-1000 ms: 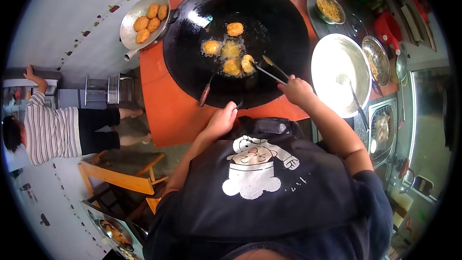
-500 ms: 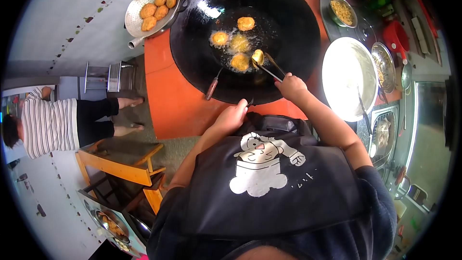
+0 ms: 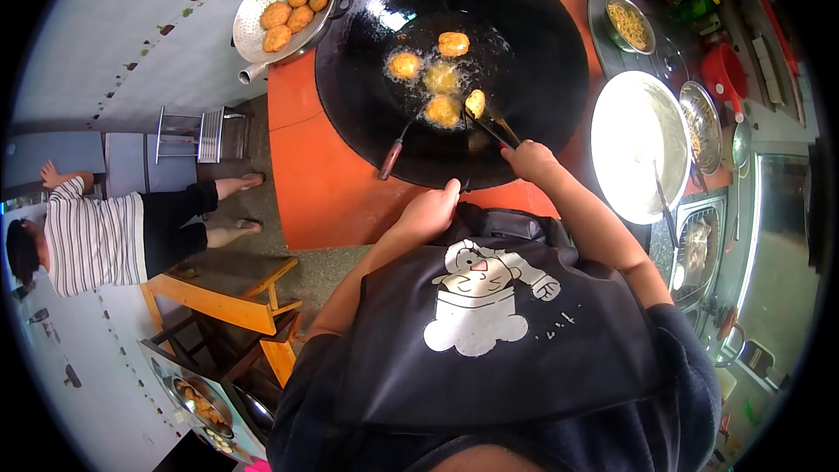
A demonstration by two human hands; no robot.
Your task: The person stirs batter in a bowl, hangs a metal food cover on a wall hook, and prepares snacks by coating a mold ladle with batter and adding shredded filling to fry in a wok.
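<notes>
Head view: orange counter (image 3: 332,201), grey stool (image 3: 208,135), wooden chair (image 3: 214,306).

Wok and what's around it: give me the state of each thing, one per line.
Wok: upright, oil bubbling inside.
Fritters in it: frying, golden.
Tongs: held, tips at one fritter.
Right hand: closed on tongs.
Left hand: at wok's rim, grip unclear.
Wooden-handled tool: resting in wok, unheld.
Strainer: holding browned fritters.
White basin: upright, utensil inside.
Metal bowl: holding yellowish strips.
</notes>
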